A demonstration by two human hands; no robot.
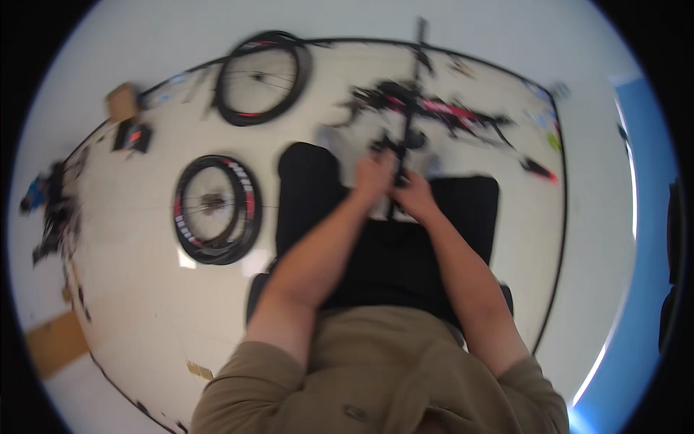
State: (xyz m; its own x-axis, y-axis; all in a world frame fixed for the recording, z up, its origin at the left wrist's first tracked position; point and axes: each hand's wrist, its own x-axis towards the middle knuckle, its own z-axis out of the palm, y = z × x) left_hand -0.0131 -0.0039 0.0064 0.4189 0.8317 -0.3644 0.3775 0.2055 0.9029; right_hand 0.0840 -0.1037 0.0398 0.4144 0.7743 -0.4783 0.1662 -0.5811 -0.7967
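Note:
Between my knees, my left hand [374,175] is closed around the left side of a long black bar [409,119], just below a dark clamp-like part [387,143]. My right hand [414,195] grips the same bar slightly lower, from the right. Motion blur and the hands themselves hide the finer parts there. The bar runs away from my lap across a black and red bicycle frame [452,112], and I cannot tell whether the two touch.
A bicycle wheel [249,210] with a sprocket cluster lies left of my legs, and another wheel [230,101] lies farther off. Beyond are dark boxes [132,137], cardboard [58,345] and a black and red item [538,170] at right. Black lines border the pale floor.

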